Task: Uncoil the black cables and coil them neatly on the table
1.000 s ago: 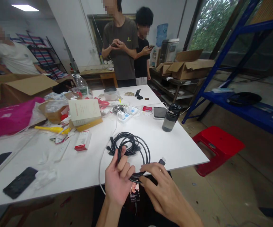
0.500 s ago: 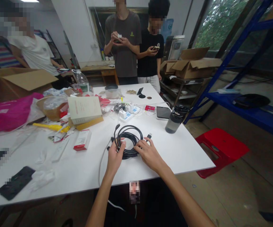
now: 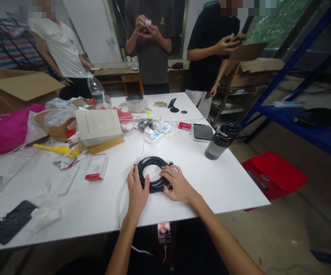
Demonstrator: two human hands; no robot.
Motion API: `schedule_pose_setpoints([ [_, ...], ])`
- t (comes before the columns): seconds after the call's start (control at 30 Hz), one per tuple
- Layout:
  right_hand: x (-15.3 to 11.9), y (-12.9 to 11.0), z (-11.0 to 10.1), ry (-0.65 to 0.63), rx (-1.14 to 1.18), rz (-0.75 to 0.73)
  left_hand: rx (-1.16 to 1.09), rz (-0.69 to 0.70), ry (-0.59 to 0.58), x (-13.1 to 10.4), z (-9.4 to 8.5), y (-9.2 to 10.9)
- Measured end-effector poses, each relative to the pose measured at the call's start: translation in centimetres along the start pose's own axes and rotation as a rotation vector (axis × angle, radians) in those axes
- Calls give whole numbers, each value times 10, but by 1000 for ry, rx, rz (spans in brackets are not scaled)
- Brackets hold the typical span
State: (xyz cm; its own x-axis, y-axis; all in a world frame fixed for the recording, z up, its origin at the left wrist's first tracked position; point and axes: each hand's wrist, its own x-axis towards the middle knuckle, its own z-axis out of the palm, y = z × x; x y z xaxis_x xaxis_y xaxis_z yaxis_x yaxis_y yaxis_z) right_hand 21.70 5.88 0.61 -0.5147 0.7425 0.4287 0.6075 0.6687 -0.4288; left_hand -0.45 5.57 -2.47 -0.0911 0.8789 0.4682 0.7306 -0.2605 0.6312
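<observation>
A coil of black cable (image 3: 155, 188) rests on the white table in front of me, gathered into a fairly even ring. My left hand (image 3: 137, 187) holds its left side, with the thumb along the inner side and the fingers at the outer edge. On the opposite side, my right hand (image 3: 176, 182) has its fingers over the top of the loops and its thumb low by the rim. A dark plug end shows just above the right fingers. The undersides of both grips are hidden.
Beyond the coil lie a power strip (image 3: 156, 133), a small red box (image 3: 184, 126) and a dark bottle (image 3: 221, 140). To the left are a red-and-white box (image 3: 97, 167), a book (image 3: 99, 128) and a black phone (image 3: 12, 221). A red stool (image 3: 276, 172) stands right. Three people stand beyond the table.
The loose upper loop and its plug have come down into the coil, which now lies flatter. My right hand has shifted slightly lower. The co-worker in black has moved right.
</observation>
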Motion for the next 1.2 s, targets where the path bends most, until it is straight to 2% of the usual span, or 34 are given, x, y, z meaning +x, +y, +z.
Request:
schedule_pose_setpoints([
  [0.17, 10, -15, 17, -75, -126, -83, -39, -42, -22, 1, -3, -4],
  [0.27, 7, -15, 28, -73, -241, -98, -90, -36, -47, 2, -9, -3],
  [0.33, -1, -11, 25, -65, -291, -92, -119, -15, -58, 2, -13, 0],
  [0.47, -24, 7, 2, -59, -325, -44, -147, -7, -46, 0, -17, 2],
  [0.57, -38, 31, -20, -52, -368, 33, -169, -3, -33, 0, -16, 2],
  [0.73, -44, 74, -47, -13, -462, 172, -200, 7, -10, 2, -16, 2],
  [0.83, -46, 84, -53, 47, -495, 240, -211, -2, -5, 3, -17, 2],
  [0.93, -59, 79, -53, 144, -502, 322, -226, -17, -16, 3, -18, 2],
  [1.03, -86, 65, -49, 236, -476, 408, -247, -44, -36, 3, -18, 1],
  [1.2, -123, 46, -44, 311, -434, 507, -291, -101, -58, 5, -17, 1],
])
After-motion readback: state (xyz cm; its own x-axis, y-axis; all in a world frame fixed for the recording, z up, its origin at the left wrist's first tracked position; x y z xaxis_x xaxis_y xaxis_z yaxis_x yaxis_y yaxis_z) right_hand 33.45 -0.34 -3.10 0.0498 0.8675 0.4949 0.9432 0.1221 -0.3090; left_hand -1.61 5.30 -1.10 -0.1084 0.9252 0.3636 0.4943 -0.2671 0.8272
